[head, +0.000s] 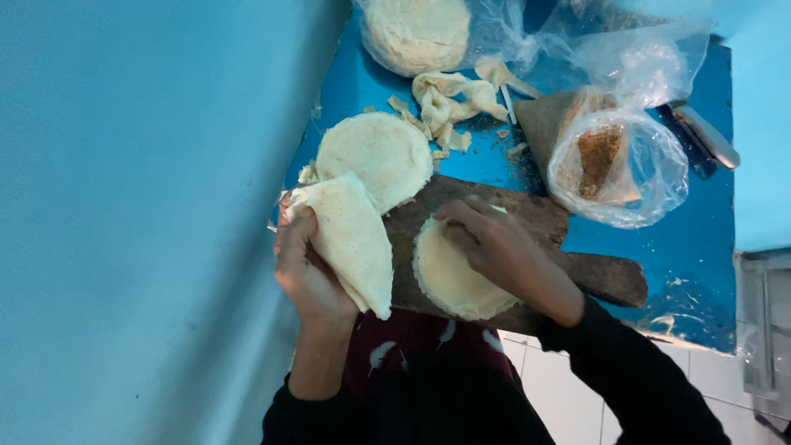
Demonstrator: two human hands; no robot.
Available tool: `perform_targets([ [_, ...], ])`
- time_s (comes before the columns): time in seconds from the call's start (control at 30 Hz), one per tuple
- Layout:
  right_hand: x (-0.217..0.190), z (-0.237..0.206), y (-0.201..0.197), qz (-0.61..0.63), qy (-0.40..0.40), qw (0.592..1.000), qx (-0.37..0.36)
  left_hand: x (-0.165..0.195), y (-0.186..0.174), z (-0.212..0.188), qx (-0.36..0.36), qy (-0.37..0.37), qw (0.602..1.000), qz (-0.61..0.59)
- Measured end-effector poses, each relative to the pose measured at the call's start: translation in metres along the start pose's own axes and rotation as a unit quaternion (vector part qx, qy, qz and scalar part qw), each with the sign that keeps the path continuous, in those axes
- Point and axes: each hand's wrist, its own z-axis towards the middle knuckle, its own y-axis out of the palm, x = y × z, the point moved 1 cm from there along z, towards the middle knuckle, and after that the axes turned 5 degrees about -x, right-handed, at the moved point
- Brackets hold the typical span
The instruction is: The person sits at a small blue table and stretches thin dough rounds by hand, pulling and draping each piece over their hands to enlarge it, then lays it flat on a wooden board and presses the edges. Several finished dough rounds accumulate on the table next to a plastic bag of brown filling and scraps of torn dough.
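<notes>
Left fingers (288,227): I saw them curled shut around the upper edge of a folded dough sheet (353,241), which hung down off the left hand (306,265).
Right fingers (457,221): they lay bent and pressed flat onto a round dough disc (451,278), pinning it without closing around it; the right hand (504,257) covered the disc's upper part.
Disc location: it sat on a worn wooden board (527,216), at the board's near edge.
Adjacent stock: a second stack of rounds (375,152) lay just beyond the folded sheet, touching it, on the blue tabletop (486,169).
Further out: dough trimmings (449,103), a bagged stack of rounds (416,31), and a clear bag of brown crumbs (614,161).
Risk, tearing: I judged the hanging sheet could stretch or rip under its own weight.
Risk, slipping: the disc overhung the board edge and could slide off if pushed.
</notes>
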Motion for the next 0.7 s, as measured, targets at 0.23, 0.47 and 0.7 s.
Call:
perform_targets([
  [0.23,-0.007,-0.059,0.002,-0.006,0.067,0.996,-0.058,-0.003,-0.009,0.002,-0.028,0.017,0.999,0.030],
  [0.47,-0.018,-0.069,-0.022,0.030,0.048,0.996,0.071,-0.051,0.003,-0.003,-0.082,-0.064,0.995,0.006],
  [0.7,-0.047,-0.046,-0.017,-0.023,-0.010,0.981,0.193,-0.082,0.020,-0.030,-0.170,-0.114,0.978,-0.040],
])
